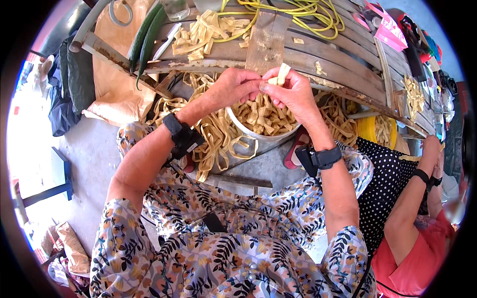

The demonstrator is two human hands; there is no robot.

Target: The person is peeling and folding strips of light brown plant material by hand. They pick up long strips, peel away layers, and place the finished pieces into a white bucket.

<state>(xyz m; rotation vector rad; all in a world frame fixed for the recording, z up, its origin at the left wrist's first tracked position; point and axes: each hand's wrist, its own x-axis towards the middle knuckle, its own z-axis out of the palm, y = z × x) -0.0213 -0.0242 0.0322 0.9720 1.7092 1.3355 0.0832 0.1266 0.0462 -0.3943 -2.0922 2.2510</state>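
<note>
At your left, dark cloth (74, 79) hangs beside a large sheet of brown paper (119, 59), which drapes down past the left end of the slatted desk (343, 57). Two long green vegetables (144, 42) lie across that end of the desk, with a slim white object (167, 42) just to their right and, further right, a loose pile of pale yellow pieces (208, 30). Below the desk's near edge, a tangle of long flat strips (218, 136) spills toward the floor on your near side. Your left hand (232, 89) comes in over this tangle, its fingers bunched and their tips meeting those of your other hand; you cannot tell from here whether they grip anything. Beneath both hands stands a white bucket (271, 137), well filled with small folded pieces (268, 116); a worn wooden board (268, 42) lies on the desk beyond it. Above the bucket's far side, a pale strip (283, 74) sticks up from your right hand (296, 94), which has it pinched between thumb and fingers. Further right, yellow cord (318, 17) lies in loops at the far side of the desk, more strips (338, 119) hang beneath the near edge, and a yellow tub (366, 128) holds similar pieces. A pink bag (390, 31) lies at the far right, and a co-worker in a red top (410, 263) sits at your near right.
</note>
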